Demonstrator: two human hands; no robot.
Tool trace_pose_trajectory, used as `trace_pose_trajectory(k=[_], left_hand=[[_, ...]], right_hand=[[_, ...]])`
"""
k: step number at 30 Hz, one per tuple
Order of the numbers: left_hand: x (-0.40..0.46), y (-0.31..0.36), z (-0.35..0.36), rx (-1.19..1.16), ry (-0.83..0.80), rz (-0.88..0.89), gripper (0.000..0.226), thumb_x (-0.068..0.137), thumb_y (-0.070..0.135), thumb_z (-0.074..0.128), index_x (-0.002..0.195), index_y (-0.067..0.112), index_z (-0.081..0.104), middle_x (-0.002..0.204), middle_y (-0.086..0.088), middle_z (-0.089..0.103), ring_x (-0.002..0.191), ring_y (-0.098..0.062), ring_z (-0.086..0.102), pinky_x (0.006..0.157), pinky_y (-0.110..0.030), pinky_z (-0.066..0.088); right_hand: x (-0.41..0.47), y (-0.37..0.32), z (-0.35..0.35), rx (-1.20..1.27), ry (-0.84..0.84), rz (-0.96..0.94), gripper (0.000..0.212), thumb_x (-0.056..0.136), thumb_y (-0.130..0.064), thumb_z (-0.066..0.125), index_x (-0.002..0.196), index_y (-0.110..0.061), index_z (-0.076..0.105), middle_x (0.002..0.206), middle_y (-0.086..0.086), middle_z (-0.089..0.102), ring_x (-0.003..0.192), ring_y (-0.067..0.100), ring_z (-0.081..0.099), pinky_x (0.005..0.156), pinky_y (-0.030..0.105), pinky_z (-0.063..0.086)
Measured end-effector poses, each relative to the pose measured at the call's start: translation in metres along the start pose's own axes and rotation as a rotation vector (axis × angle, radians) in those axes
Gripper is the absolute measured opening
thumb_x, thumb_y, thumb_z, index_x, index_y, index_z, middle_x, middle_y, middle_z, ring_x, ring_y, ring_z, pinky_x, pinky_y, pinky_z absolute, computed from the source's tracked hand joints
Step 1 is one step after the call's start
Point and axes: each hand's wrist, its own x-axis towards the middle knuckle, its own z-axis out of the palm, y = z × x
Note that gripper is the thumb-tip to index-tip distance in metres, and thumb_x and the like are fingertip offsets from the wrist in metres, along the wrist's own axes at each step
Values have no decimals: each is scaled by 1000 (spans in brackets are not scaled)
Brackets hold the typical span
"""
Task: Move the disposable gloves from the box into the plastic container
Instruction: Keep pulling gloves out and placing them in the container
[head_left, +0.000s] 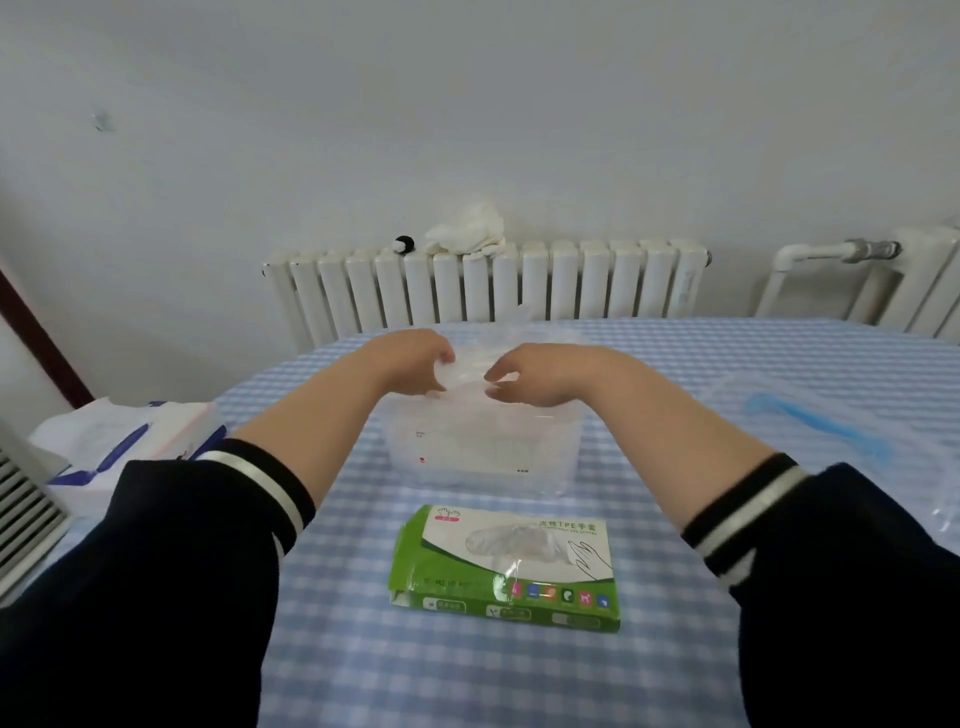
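Note:
A clear plastic container (483, 452) stands in the middle of the checked table, with pale translucent gloves dimly visible inside it. Over its far rim, my left hand (410, 366) and my right hand (535, 376) both pinch a thin clear disposable glove (467, 371) stretched between them. The green and white glove box (506, 566) lies flat on the table in front of the container, a bit of clear glove showing at its opening.
The blue-and-white checked tablecloth (675, 364) covers the table. A clear bag with a blue strip (815, 426) lies at the right. White and blue packets (124, 441) sit at the left edge. A white radiator (488, 286) stands behind the table.

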Motion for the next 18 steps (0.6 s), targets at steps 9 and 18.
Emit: trace_pose_trajectory(k=[9,18], left_hand=[[16,8,19,285,-331,-76,44,101,27,37,144,17,41,148,-12,42,128,-32,45,110,-45,33],[-6,0,-4,271,146,0,57,85,43,71,137,29,53,148,-2,33,132,-28,31,104,-41,36]], right_hand=[[17,-11,9,34,-268,92,24,100,-26,47,118,-14,55,122,7,55,110,27,55,95,36,43],[-16,14,-4,143,267,-87,37,91,-29,66,127,-23,60,129,-4,58,113,14,55,85,22,37]])
